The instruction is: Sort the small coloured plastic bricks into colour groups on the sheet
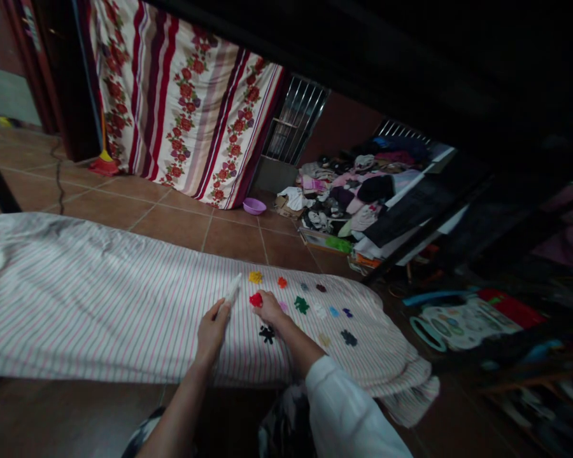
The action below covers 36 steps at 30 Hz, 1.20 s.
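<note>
My left hand (214,327) is closed around the lower end of a thin whitish strip-like object (233,287), tilted up and away; its exact kind is unclear. The fingers of my right hand (270,308) are bunched at a cluster of small red pieces (255,299); how many they grip is hidden. Just below lies a pile of black pieces (267,334). Yellow pieces (255,277) and orange pieces (282,282) lie beyond. Green pieces (301,305) sit right of my right hand, with pink pieces (282,306) partly behind it.
A striped cloth (124,305) covers the long low surface. White pieces (320,310), blue pieces (334,312) and dark grey pieces (349,338) lie rightward. On the tiled floor stand a purple basin (254,206) and a heap of clothes (348,191). A dark bar crosses overhead.
</note>
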Tool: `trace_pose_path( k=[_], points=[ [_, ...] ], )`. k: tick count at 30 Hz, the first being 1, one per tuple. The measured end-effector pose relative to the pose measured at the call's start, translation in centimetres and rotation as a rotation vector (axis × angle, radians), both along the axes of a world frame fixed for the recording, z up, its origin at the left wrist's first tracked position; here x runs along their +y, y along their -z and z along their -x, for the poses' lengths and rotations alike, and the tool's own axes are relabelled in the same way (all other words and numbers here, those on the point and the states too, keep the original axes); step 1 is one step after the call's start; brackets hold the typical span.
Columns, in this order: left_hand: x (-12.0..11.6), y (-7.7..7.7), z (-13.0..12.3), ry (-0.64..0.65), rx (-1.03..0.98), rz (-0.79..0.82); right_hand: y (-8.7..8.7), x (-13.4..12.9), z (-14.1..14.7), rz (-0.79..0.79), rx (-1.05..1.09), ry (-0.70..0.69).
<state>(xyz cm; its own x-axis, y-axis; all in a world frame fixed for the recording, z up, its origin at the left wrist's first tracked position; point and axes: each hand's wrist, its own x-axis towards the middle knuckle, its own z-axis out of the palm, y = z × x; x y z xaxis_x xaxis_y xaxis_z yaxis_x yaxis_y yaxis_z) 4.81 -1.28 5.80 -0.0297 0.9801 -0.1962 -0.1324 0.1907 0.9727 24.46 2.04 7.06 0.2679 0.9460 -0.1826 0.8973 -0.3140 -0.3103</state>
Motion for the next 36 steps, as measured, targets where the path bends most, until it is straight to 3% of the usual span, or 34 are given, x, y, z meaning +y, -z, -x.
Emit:
trace_pose_path(
  k=[9,15,21,24,29,33,36],
  points=[
    [0.2,-0.7,-0.4,-0.021,-0.021,0.055,-0.2,1.3,-1.3,0.082,-0.031,-0.047],
    [0.6,-0.6,-0.7,-0.060,-0.069,0.068,1.3,1.9,-1.2,-0.102,-0.025,-0.225],
    [0.8,-0.4,-1.3,-0.084,-0.052,0.063,3.4,2.5,0.1,-0.177,-0.057,-0.077],
    [0.7,-0.5,-1.5,-0.078,-0.032,0.064,3.7,2.3,0.2,-0.204,-0.043,-0.101],
    [0.7,-0.7,-1.7,-0.082,-0.031,0.071,3.4,1.6,-0.3,-0.238,0.012,-0.179],
    [0.6,-0.8,-1.8,-0.096,-0.043,0.073,2.8,1.4,0.0,-0.213,-0.031,-0.066],
    [0.6,-0.8,-2.1,-0.097,-0.051,0.080,2.5,1.4,0.4,-0.163,-0.044,-0.059]
  ],
)
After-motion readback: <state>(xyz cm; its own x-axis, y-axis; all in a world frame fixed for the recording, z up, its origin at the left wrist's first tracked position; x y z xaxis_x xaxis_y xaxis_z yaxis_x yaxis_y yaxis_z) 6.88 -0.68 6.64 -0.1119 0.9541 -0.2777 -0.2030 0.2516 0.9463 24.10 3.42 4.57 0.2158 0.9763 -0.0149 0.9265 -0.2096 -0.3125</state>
